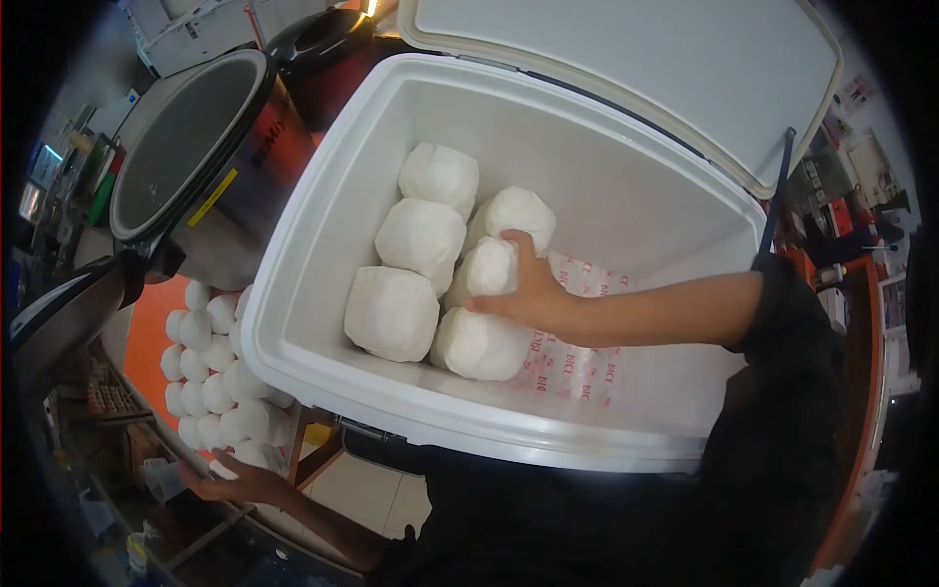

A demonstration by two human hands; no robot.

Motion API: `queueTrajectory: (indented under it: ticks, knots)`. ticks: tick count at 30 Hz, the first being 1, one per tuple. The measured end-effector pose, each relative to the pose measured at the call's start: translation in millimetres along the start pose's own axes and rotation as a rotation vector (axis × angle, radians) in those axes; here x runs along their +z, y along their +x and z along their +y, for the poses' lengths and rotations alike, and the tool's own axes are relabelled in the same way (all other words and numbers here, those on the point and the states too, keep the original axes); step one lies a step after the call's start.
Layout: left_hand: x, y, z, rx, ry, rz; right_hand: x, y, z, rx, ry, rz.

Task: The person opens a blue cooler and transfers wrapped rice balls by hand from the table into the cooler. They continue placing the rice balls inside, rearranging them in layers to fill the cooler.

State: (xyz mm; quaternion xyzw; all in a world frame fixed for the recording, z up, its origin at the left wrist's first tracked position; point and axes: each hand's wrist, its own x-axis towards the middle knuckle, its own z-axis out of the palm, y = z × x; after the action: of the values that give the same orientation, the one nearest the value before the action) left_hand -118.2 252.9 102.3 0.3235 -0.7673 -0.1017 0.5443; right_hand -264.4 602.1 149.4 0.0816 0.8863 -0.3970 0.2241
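Note:
Inside the white cooler box, several white, faceted balls that look like trimmed young coconuts stand in two rows, among them a coconut at the near left. My right hand reaches in from the right, closed around a coconut in the second row; its thumb and fingers grip the sides. Low on the left, my left hand curls around a coconut at the near end of a pile. Part of that coconut is hidden behind the hand.
The pile lies on an orange surface. A large open pot stands left of the cooler, with a dark-lidded pot behind it. The cooler's lid is raised at the back. Red-printed clear plastic lines the cooler floor.

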Motion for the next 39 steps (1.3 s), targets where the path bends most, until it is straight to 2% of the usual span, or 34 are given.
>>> queueTrajectory:
  ticks: [1,3,4,6,9,11,13,14,15,16,17,18,19,21,22,23,25,27,29,30,32,33,35,36,38,39]
  knots:
    - [4.0,1.4,31.5,0.000,-0.007,-0.005,3.4,0.5,-5.4,0.005,0.001,0.006]
    - [10.2,2.5,80.4,0.083,-0.227,-0.050,2.7,2.4,-16.8,0.185,-0.004,0.017]
    - [9.8,3.3,107.5,0.081,-0.231,-0.049,0.2,3.2,-16.2,0.184,-0.005,0.021]
    - [7.1,3.4,150.2,0.281,-0.576,-0.015,-3.5,5.0,-11.6,0.100,0.040,0.001]
    - [8.3,2.5,171.2,0.376,-0.775,-0.118,-10.1,12.2,1.2,0.027,0.154,-0.055]
    - [7.1,3.8,184.0,0.373,-0.848,-0.179,-16.2,13.6,5.1,0.018,0.186,-0.087]
    - [8.4,7.1,187.0,0.472,-0.985,-0.398,-24.8,11.9,6.2,0.014,0.219,-0.119]
    - [9.1,6.0,195.5,0.424,-1.066,-0.415,-32.6,7.8,2.5,0.050,0.274,-0.203]
    - [6.9,8.0,196.6,0.429,-1.078,-0.421,-41.6,3.9,-0.6,0.089,0.328,-0.284]
    - [1.7,9.8,195.8,0.391,-1.022,-0.586,-52.0,-0.3,-1.8,0.101,0.336,-0.270]
    - [-1.7,10.9,197.6,0.350,-0.962,-0.755,-63.7,-3.9,-1.6,0.024,0.284,-0.376]
    - [-4.5,10.0,204.6,0.360,-0.904,-0.722,-74.8,-4.2,1.5,-0.051,0.228,-0.481]
    - [-4.9,9.5,206.2,0.354,-0.919,-0.738,-87.1,0.8,8.1,-0.032,0.230,-0.470]
    - [-4.5,9.2,203.6,0.338,-0.866,-0.756,-110.8,8.4,15.9,-0.313,-0.346,-0.799]
    - [-2.6,8.9,202.2,0.363,-0.857,-0.741,-120.7,3.9,16.6,-0.192,-0.500,-0.826]
    - [-1.6,7.6,202.5,0.358,-0.865,-0.751,-121.8,6.8,28.6,-0.179,-0.497,-0.825]
    - [0.3,6.0,202.8,0.381,-0.893,-0.677,-115.7,22.7,69.5,0.167,-0.673,-0.739]
    - [0.5,5.2,200.9,0.378,-0.902,-0.685,-109.2,31.1,103.7,0.299,-0.690,-0.531]
    - [-0.3,5.5,198.8,0.373,-0.904,-0.693,-95.6,53.2,156.1,0.211,-0.937,-0.320]
    - [-1.2,6.2,197.9,0.390,-0.885,-0.707,-89.0,56.7,165.7,0.212,-0.940,-0.321]
    - [-1.1,6.1,197.8,0.400,-0.862,-0.719,-78.9,62.0,178.3,0.059,-1.515,-0.429]
    - [-1.6,5.9,197.7,0.402,-0.860,-0.721,-73.7,68.0,186.8,0.055,-1.518,-0.434]
    - [-2.8,5.8,197.3,0.409,-0.850,-0.725,-63.1,77.9,199.1,0.262,-1.735,-0.481]
    - [-3.0,5.5,197.1,0.403,-0.853,-0.727,-63.8,73.0,185.7,0.258,-1.731,-0.483]
    - [-2.6,5.6,196.4,0.400,-0.857,-0.722,-78.3,63.5,148.3,0.212,-1.638,-0.637]
    - [-2.9,5.4,195.3,0.405,-0.855,-0.726,-86.1,58.8,124.9,0.098,-1.602,-0.601]
